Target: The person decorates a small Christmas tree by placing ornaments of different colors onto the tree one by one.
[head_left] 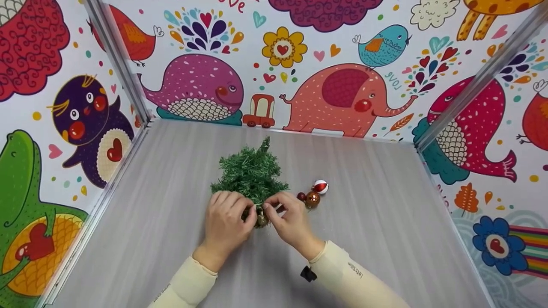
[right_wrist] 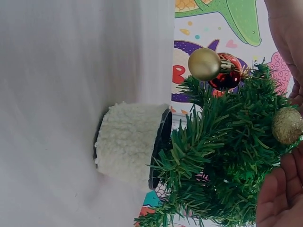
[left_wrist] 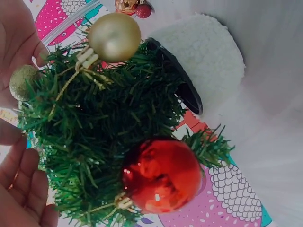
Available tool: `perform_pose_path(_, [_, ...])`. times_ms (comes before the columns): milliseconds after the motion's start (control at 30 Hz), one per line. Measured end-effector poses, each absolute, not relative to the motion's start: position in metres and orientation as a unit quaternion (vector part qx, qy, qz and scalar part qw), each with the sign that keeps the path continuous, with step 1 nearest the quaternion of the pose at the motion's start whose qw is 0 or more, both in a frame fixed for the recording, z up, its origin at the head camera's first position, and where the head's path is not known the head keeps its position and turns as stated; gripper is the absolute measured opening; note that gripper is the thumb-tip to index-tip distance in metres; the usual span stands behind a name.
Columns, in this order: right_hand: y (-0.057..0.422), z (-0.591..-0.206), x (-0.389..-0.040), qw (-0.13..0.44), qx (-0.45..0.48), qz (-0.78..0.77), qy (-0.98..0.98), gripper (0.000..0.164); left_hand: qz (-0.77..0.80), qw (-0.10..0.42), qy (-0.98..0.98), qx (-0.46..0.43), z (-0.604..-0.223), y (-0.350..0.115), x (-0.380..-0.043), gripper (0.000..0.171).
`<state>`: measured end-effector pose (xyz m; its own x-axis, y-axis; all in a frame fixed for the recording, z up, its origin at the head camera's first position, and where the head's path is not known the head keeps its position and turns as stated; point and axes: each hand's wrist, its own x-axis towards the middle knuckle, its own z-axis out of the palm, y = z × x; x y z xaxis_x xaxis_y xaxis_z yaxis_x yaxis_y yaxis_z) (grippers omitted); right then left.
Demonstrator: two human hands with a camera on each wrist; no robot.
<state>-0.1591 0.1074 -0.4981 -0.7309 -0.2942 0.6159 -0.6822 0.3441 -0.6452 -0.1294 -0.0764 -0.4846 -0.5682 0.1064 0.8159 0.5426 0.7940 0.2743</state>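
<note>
A small artificial Christmas tree (head_left: 250, 169) stands in a pot (right_wrist: 130, 142) wrapped in white fleece. My left hand (head_left: 229, 220) and right hand (head_left: 293, 220) meet at its near side, thumb and fingertips of each pinched. Between them hangs a gold glitter bauble (head_left: 262, 219), close against the needles. Its hanging string is mostly hidden by the fingers; I cannot tell how each hand grips it. Lower on the tree, a matte gold bauble (left_wrist: 115, 38) and a shiny red bauble (left_wrist: 163, 175) hang by gold strings.
Right of the tree lie a red-and-white ball (head_left: 320, 187), a shiny copper bauble (head_left: 313, 199) and a small dark red ball (head_left: 302, 196) on the grey table (head_left: 364, 239). Panels with cartoon animals (head_left: 334, 98) enclose the back and sides.
</note>
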Motion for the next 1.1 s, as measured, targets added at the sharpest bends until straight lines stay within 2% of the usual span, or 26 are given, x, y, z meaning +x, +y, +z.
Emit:
perform_pose_path(400, [0.1046, -0.5014, -0.1595, 0.212, 0.305, 0.497, -0.784, 0.009, -0.259, 0.427, -0.849, -0.170, -0.4853, -0.0741, -0.1298, 0.008])
perform_pose_path(767, [0.1072, -0.5068, -0.1574, 0.203, 0.296, 0.454, -0.815, 0.010, -0.237, 0.415, -0.857, -0.196, -0.4849, -0.0756, -0.1280, 0.008])
perform_pose_path(1100, [0.1085, -0.5029, -0.1522, 0.153, 0.316, 0.423, -0.836, 0.012, -0.205, 0.401, -0.864, -0.225, -0.4840, -0.0796, -0.1282, 0.010])
